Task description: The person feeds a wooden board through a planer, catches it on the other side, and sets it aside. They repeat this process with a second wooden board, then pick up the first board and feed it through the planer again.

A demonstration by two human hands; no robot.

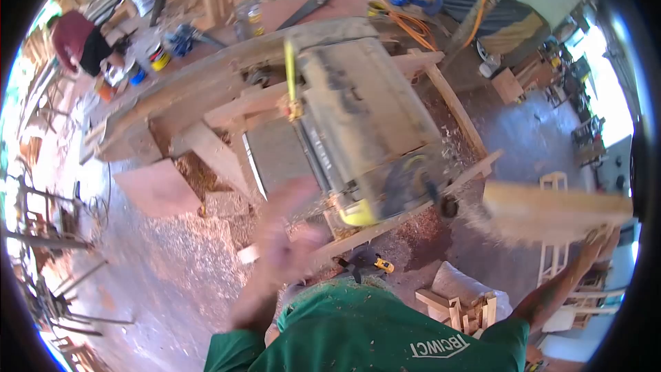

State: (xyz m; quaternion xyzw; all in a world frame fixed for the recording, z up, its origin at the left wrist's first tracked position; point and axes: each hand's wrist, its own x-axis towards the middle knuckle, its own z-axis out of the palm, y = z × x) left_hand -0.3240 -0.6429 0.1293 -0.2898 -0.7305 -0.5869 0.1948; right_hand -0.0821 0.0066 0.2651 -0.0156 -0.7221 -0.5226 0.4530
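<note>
A thickness planer (365, 96) with a dusty metal hood stands on a wooden frame in front of me. My left hand (292, 238) is smeared by motion beside the planer's bed (279, 155); its fingers and anything in them cannot be made out. Far out on the right, my right hand (602, 238) grips the end of a thick, pale wooden board (558, 213), which is held off the planer, near its right side, and slightly blurred.
Wood shavings cover the floor around the planer. A yellow tool (383, 264) and a sack (471, 289) with wood offcuts lie near my body. A handsaw (303, 10) and orange cable (413, 27) lie beyond. Another person (76, 41) bends over at the far left.
</note>
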